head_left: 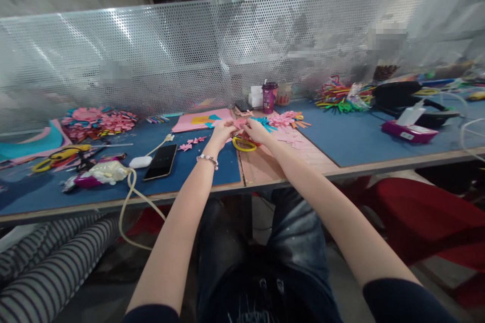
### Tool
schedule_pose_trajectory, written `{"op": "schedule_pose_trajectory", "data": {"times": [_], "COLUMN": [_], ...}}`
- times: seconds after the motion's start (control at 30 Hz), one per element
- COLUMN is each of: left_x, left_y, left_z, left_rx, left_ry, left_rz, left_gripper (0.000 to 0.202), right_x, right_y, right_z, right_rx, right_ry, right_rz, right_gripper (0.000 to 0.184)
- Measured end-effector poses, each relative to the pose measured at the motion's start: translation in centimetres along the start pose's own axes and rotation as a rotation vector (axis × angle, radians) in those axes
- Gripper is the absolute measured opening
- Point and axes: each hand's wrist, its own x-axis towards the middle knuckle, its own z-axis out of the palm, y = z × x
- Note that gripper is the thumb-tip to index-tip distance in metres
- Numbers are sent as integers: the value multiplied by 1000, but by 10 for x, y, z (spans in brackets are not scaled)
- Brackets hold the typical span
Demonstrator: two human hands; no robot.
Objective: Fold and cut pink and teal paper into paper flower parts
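Note:
My left hand and my right hand are stretched far out over the table and meet on a small pink paper piece, fingers pinched on it from both sides. A beaded bracelet sits on my left wrist. Just below the hands lie yellow-handled scissors. Pink paper sheets with coloured scraps lie behind the hands, and small folded pink pieces lie to the left.
A black phone, white earbud case, glue gun with cord and paper flowers lie left. A purple cup, paper flowers, coloured strips sit right. Perforated metal screen behind. Someone's striped legs at lower left.

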Motion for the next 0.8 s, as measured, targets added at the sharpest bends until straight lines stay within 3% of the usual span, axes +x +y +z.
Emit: {"op": "schedule_pose_trajectory", "data": {"times": [0.37,0.57,0.8], "left_x": [-8,-6,0], "left_y": [9,8,1], "left_z": [5,5,0], "left_rx": [23,9,45], "left_ry": [-57,5,43], "left_rz": [-13,-109,-29], "left_gripper": [20,8,22], "right_x": [-2,-3,-5], "right_y": [-1,-1,2], "right_z": [0,-2,1], "right_rx": [-98,-202,-94], "right_ry": [28,27,5], "right_rz": [-23,-65,-44], "right_gripper": [22,21,14]}}
